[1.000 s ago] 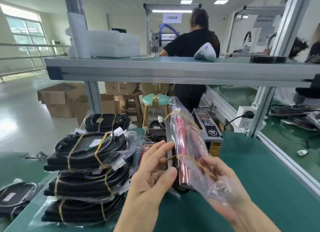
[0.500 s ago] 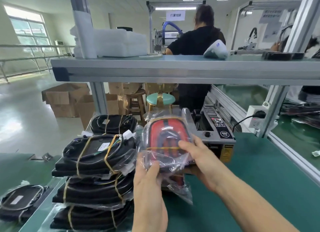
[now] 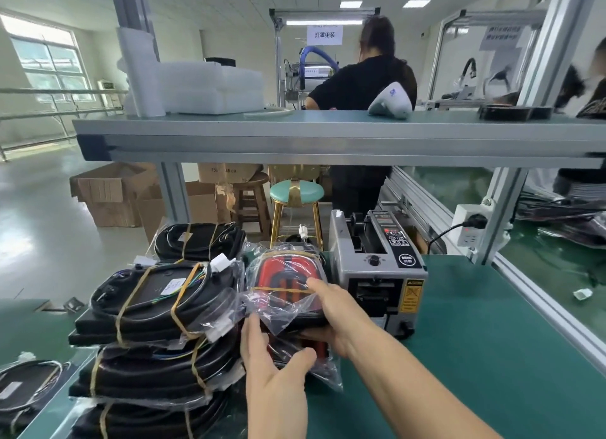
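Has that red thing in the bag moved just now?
Yes. The red bagged part, gripped by the right hand, has turned from on edge to flat and gone left and down, beside the grey tape dispenser.

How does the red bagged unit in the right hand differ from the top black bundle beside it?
The red bagged unit shows a red face; the top black bundle shows black with a white label. The right hand holds the red unit; the black bundle rests on its stack. A cable coils on the black bundle; none shows on the red unit. Both are clear-bagged and rubber-banded.
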`<state>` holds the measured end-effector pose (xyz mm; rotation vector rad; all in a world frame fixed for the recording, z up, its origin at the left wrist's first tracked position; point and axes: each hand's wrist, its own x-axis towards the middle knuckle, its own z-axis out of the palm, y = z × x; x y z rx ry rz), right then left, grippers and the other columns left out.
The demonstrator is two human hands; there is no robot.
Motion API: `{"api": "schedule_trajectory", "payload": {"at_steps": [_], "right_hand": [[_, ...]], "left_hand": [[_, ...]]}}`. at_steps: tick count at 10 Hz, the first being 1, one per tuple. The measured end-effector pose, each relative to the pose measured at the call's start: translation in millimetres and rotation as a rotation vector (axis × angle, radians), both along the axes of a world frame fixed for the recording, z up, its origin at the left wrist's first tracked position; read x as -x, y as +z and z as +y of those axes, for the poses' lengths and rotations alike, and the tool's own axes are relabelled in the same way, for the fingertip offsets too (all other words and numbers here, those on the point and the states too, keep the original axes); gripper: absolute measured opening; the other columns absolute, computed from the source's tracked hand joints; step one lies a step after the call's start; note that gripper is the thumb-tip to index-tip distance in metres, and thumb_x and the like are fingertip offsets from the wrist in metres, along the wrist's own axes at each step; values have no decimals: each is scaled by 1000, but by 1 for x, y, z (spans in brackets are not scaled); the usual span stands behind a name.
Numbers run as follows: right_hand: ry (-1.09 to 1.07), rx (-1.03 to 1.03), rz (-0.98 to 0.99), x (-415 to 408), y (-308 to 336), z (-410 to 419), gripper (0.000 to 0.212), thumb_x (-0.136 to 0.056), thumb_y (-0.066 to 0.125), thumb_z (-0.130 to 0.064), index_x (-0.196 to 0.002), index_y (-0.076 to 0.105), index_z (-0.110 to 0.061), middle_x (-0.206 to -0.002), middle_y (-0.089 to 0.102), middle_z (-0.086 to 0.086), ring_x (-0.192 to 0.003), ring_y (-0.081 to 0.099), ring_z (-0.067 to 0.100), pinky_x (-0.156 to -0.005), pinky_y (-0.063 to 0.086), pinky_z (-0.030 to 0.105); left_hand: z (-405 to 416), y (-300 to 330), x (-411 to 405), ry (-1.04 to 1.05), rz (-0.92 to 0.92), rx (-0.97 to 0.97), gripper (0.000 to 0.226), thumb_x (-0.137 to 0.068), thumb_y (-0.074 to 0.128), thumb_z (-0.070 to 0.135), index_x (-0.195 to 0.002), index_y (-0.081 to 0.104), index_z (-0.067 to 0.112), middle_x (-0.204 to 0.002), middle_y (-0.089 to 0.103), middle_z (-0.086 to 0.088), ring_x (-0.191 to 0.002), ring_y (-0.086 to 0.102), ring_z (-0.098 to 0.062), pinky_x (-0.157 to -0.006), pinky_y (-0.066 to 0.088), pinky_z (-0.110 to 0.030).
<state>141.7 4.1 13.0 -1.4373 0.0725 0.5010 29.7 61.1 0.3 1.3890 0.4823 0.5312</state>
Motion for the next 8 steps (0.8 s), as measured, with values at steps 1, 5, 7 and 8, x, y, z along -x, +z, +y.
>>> {"api": "schedule_trajectory", "payload": {"at_steps": [1, 5, 7, 8], "right_hand": [[101, -42, 50, 4, 0, -6, 40, -92, 57, -41, -127, 51, -22, -118, 62, 7, -106, 61, 26, -90, 54, 44], [18, 655, -445, 10, -16, -13, 53, -95, 36, -49, -132, 46, -12, -127, 57, 7, -114, 54, 22, -97, 44, 39], [151, 687, -548, 22, -18, -35, 61, -97, 31, -55, -148, 27, -21, -144, 46, 4, -131, 42, 21, -99, 33, 29], [217, 628, -552, 30, -9, -56, 56, -99, 34, -51, -150, 24, -32, -148, 38, -10, -133, 38, 9, -101, 29, 23]], "left_hand": [[-1, -1, -4, -3, 29, -78, 90, -75, 65, -13, -147, 31, 29, -154, 19, 11, -131, 34, -11, -106, 33, -36], [3, -8, -19, 22, 159, -359, 97, -73, 70, -4, -149, 22, 32, -122, 33, 4, -101, 43, -11, -86, 33, -22], [5, -16, -16, -43, 186, -473, 99, -75, 70, 1, -149, 17, 38, -127, 32, 5, -115, 41, -14, -99, 41, -36], [4, -13, -13, -83, 161, -483, 99, -79, 67, 6, -150, 9, 42, -126, 30, 10, -108, 41, -4, -88, 41, -24]]}}
